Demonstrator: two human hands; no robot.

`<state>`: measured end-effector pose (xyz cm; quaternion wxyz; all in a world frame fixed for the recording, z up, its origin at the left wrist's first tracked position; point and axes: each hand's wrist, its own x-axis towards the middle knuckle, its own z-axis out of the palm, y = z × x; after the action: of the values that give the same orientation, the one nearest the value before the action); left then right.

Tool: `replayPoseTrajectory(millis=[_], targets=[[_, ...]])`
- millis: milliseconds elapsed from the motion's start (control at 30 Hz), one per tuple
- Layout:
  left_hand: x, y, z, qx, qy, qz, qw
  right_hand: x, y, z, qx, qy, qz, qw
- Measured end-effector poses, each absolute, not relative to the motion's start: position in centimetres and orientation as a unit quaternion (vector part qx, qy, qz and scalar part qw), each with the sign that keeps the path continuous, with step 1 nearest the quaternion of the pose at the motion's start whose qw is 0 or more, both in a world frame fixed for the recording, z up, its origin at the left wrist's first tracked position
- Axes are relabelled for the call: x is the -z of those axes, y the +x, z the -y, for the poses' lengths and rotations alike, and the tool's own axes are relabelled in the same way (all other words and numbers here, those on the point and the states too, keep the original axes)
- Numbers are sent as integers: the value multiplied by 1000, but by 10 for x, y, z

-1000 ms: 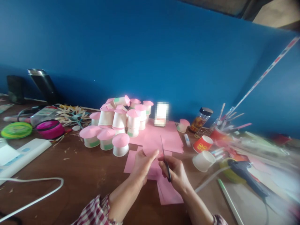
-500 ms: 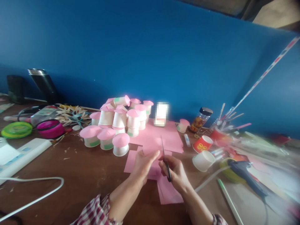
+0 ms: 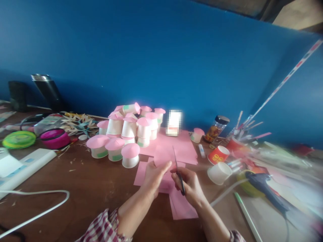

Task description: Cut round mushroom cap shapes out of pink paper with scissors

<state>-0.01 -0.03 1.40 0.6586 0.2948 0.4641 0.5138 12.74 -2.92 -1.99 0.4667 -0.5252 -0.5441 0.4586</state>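
Note:
My left hand (image 3: pixel 154 178) pinches a piece of pink paper (image 3: pixel 161 155) between thumb and fingers, holding it up over other pink sheets. Closed round the dark handles of a pair of scissors (image 3: pixel 181 183) is my right hand (image 3: pixel 189 185). The scissor blades point up and away, along the right edge of the held paper; whether they are cutting it I cannot tell. Loose pink pieces (image 3: pixel 183 205) lie on the table beneath both hands, and larger pink sheets (image 3: pixel 186 148) lie farther back.
White paper cups with pink paper tops (image 3: pixel 130 156) stand stacked at left. On the right are a red cup (image 3: pixel 218 154), a white cup (image 3: pixel 219 173), a glass jar (image 3: pixel 216 129) and a glue gun (image 3: pixel 267 190). A power strip (image 3: pixel 32 164) lies far left.

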Motion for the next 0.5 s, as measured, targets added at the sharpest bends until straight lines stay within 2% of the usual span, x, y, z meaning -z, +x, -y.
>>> replayPoseTrajectory(millis=[500], targets=[[-11, 0, -2, -507, 308, -462, 660, 21, 128, 28, -472, -516, 540, 469]])
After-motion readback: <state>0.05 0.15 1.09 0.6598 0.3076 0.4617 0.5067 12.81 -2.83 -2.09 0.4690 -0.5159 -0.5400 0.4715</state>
